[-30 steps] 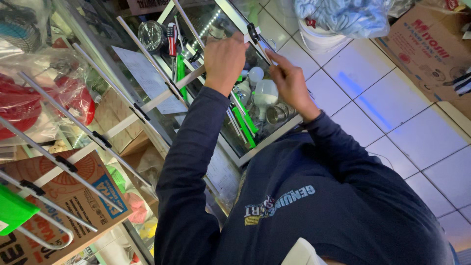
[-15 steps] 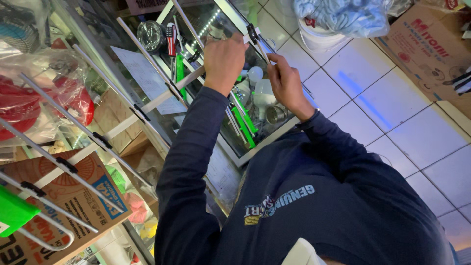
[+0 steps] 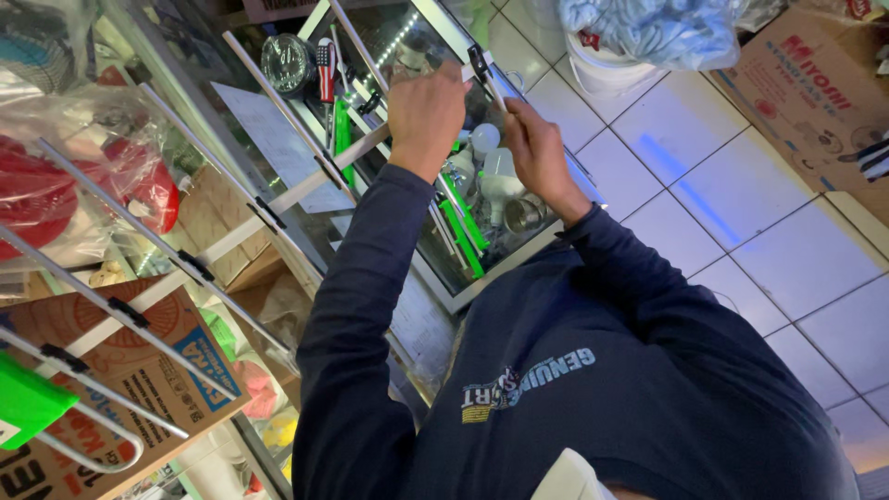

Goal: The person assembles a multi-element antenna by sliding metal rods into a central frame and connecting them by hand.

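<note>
- Left hand [image 3: 426,116] is closing around a small pale object, its kind unclear.
- Right hand [image 3: 537,153] is pinching a thin black-tipped tool [image 3: 483,74] above the glass display case [image 3: 519,264].
- Work looks midway; light bulbs [image 3: 491,167] are lying below.

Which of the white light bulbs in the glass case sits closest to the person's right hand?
The larger white bulb, just below the right hand, is closest. The smaller round bulb lies farther left, between the right hand and the left hand.

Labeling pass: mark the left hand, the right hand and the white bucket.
left hand [image 3: 426,116], head view, back of the hand.
right hand [image 3: 539,153], head view, back of the hand.
white bucket [image 3: 607,69], head view, side wall.
</note>
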